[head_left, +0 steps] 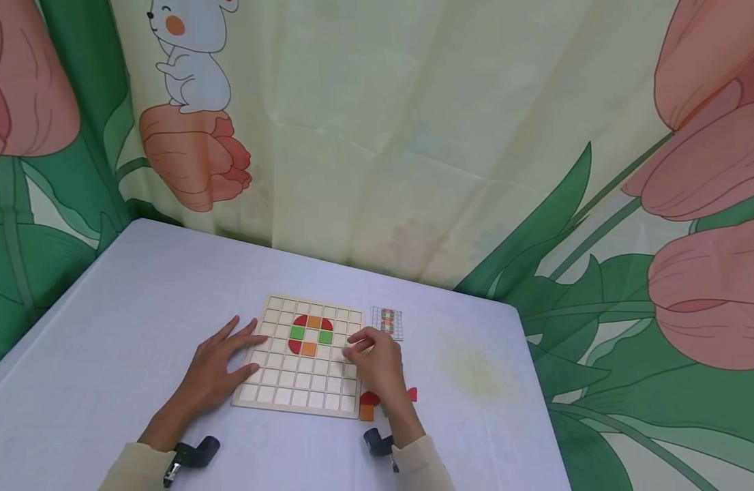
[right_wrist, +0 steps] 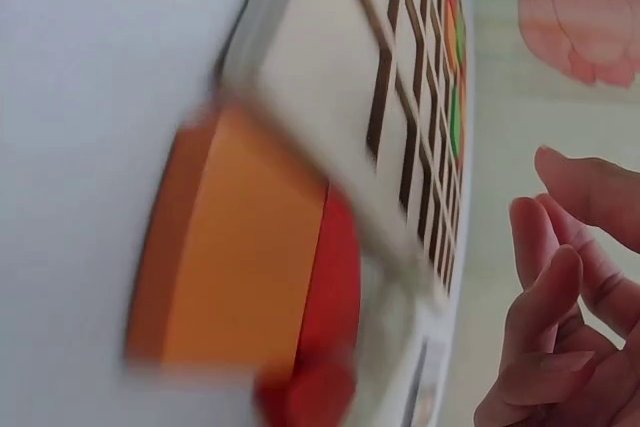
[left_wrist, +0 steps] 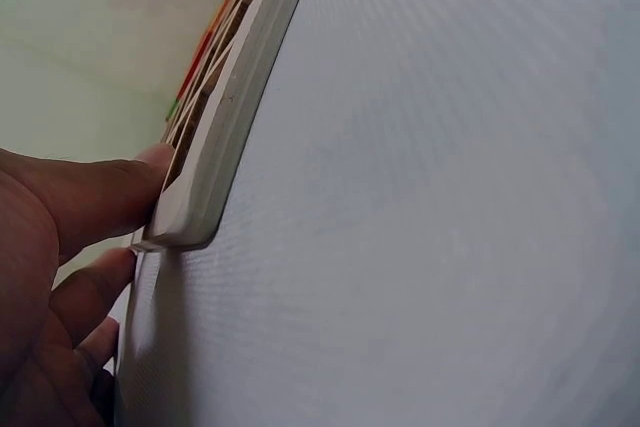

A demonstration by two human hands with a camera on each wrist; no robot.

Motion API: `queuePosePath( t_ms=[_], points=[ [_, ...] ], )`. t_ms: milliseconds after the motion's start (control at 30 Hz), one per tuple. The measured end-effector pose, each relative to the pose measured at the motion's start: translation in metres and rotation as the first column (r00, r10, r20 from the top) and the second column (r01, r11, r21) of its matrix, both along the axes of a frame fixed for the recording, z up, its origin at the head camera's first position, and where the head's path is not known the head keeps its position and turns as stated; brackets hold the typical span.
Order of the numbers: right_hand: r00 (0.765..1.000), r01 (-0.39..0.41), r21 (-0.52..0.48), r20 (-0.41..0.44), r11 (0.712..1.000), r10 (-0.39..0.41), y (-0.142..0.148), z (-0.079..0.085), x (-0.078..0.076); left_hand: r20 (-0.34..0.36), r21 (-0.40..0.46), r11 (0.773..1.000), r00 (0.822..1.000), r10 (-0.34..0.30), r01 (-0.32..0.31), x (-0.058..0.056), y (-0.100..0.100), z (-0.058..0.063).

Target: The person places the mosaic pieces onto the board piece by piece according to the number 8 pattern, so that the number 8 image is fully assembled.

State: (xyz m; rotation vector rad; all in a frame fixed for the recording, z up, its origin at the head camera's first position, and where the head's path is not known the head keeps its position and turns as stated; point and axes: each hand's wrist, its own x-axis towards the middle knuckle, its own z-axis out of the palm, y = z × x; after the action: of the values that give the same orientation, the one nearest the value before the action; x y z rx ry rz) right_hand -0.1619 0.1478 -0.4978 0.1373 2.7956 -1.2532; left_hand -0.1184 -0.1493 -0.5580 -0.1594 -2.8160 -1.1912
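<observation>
A square wooden grid board (head_left: 273, 395) lies on the white table. On its upper part, three red rounded corner pieces (head_left: 294, 346), two orange squares (head_left: 309, 349) and two green squares (head_left: 325, 337) form a ring. My left hand (head_left: 214, 365) rests at the board's left edge with fingers spread; its thumb (left_wrist: 110, 192) touches the rim. Above the board's right side hovers my right hand (head_left: 380, 361), fingers loosely bent. In the right wrist view, a gap shows between its thumb and fingertips, and nothing is seen held there.
Loose pieces lie by the board's lower right corner, among them an orange square (head_left: 367, 412) and a red piece (head_left: 412, 394), partly behind my right wrist. A small card (head_left: 397, 334) with a printed coloured grid pattern lies right of the board. A printed curtain (head_left: 414, 136) hangs behind the table.
</observation>
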Motion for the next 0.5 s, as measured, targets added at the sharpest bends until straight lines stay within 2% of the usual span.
queuePosePath(
  t_ms=[167,333,500],
  points=[
    [0.999,0.049,0.004,0.019,0.999,-0.049,0.02,0.004,0.006,-0.013,-0.007,1.0,1.0,0.006,-0.006,0.0,-0.001,0.0],
    [0.995,0.077,0.017,0.057,0.997,-0.078,0.034,0.004,0.016,0.008,-0.005,1.0,1.0,0.004,-0.004,0.0,0.0,0.002],
    [0.994,0.06,0.045,0.086,0.997,-0.064,0.046,0.001,0.029,0.02,0.001,1.0,1.0,0.002,-0.002,0.0,0.0,0.003]
  ],
)
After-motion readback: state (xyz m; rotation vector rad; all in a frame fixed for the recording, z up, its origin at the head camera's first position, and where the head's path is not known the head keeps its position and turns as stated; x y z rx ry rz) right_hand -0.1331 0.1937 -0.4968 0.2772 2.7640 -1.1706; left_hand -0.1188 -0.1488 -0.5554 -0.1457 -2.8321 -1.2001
